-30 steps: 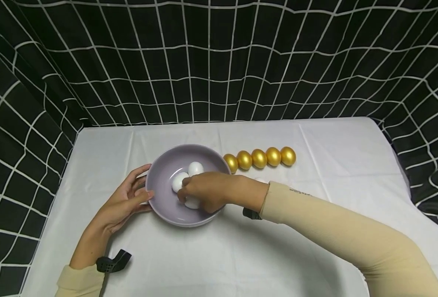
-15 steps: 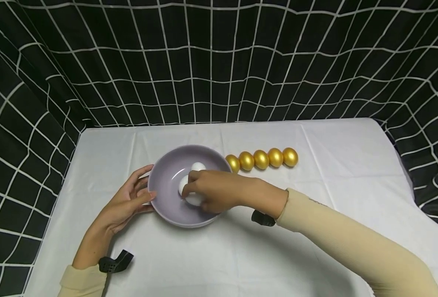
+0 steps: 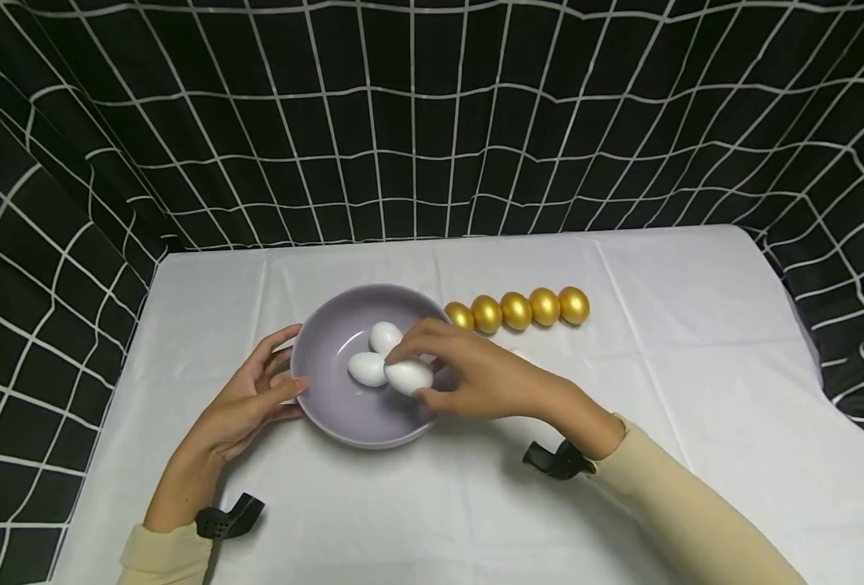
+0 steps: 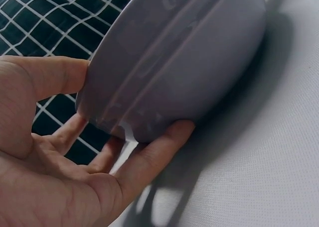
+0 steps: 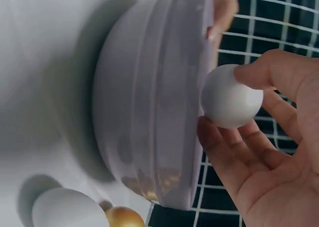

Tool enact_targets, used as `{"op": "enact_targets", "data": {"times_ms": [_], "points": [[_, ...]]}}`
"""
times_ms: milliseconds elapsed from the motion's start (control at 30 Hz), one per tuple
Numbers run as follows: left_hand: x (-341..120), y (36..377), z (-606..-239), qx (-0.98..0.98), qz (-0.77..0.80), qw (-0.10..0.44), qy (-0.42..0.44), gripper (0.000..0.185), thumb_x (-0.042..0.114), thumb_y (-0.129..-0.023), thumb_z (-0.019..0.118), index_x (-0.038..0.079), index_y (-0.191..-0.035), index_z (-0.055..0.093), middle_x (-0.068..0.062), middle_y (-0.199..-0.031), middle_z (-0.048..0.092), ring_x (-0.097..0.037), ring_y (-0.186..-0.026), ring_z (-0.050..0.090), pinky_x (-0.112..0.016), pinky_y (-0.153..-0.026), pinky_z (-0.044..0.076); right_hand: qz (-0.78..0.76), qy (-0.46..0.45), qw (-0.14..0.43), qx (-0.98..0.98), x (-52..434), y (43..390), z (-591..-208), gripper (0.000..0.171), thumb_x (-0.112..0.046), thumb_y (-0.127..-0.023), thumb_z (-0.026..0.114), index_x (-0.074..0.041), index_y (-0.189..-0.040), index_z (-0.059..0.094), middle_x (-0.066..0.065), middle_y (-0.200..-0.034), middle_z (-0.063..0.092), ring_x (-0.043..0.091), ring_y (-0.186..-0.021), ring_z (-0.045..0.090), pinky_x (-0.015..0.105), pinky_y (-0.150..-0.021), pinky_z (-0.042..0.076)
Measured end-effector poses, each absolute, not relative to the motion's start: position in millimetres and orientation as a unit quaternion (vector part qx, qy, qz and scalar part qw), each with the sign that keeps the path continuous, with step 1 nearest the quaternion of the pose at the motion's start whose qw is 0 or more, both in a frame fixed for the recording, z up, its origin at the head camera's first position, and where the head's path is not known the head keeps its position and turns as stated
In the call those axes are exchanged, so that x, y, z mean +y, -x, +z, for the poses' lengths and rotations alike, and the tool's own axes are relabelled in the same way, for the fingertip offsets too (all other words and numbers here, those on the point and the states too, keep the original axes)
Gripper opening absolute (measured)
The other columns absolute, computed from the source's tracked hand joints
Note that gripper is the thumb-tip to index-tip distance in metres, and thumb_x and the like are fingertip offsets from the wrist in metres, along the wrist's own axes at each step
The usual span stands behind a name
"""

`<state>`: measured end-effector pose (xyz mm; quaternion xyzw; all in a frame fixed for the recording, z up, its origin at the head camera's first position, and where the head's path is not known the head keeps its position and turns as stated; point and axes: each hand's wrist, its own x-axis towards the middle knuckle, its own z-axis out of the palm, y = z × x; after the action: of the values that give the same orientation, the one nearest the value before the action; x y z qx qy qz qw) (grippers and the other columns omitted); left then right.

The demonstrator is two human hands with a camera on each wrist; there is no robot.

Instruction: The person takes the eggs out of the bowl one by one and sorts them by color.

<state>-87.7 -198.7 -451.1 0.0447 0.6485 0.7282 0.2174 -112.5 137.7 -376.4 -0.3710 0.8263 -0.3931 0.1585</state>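
My left hand [image 3: 252,398] grips the left side of a lilac bowl [image 3: 322,414], thumb over the rim and fingers against the outer wall; the left wrist view shows the bowl's outside [image 4: 199,72] close up. Between the thumb and fingers of my right hand [image 3: 475,370] is a white egg [image 3: 410,375], pinched near the right rim; the right wrist view has this egg [image 5: 232,96] at rim level. Two more white eggs lie in the bowl, one towards the back [image 3: 385,336] and another left of centre [image 3: 367,369].
A row of several golden eggs [image 3: 515,311] runs rightward from behind the bowl's right rim. Another white egg [image 5: 67,209] lies on the white tablecloth [image 3: 549,528], mostly hidden behind my right arm in the head view. Black netted curtains [image 3: 432,122] enclose the back and sides.
My right hand has drawn up and to the right from low inside the bowl, bringing a white egg up with it. The left hand keeps its hold on the bowl.
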Motion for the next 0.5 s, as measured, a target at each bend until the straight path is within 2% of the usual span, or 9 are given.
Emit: {"op": "enact_targets", "data": {"times_ms": [233,500], "points": [[-198,88,-454,0.644,0.731,0.219,-0.047,0.078,0.001,-0.102,0.063,0.022,-0.166,0.024,-0.014,-0.159,0.037,-0.011,-0.125,0.064,-0.041,-0.092,0.063,-0.444,0.312,0.085,0.835,161,104,-379,0.048,-0.003,-0.089,0.077,-0.019,-0.134,0.068,-0.002,-0.136,0.064,0.014,-0.118,0.06,0.036,-0.094,0.06],[-199,89,-455,0.65,0.727,0.216,-0.041,0.079,0.002,-0.101,0.064,0.023,-0.166,0.025,-0.016,-0.161,0.036,-0.011,-0.124,0.064,-0.042,-0.091,0.063,-0.496,0.23,0.033,0.837,190,98,-383,0.047,-0.001,-0.091,0.079,-0.013,-0.133,0.066,0.003,-0.13,0.066,0.019,-0.115,0.065,0.028,-0.093,0.062]]}}
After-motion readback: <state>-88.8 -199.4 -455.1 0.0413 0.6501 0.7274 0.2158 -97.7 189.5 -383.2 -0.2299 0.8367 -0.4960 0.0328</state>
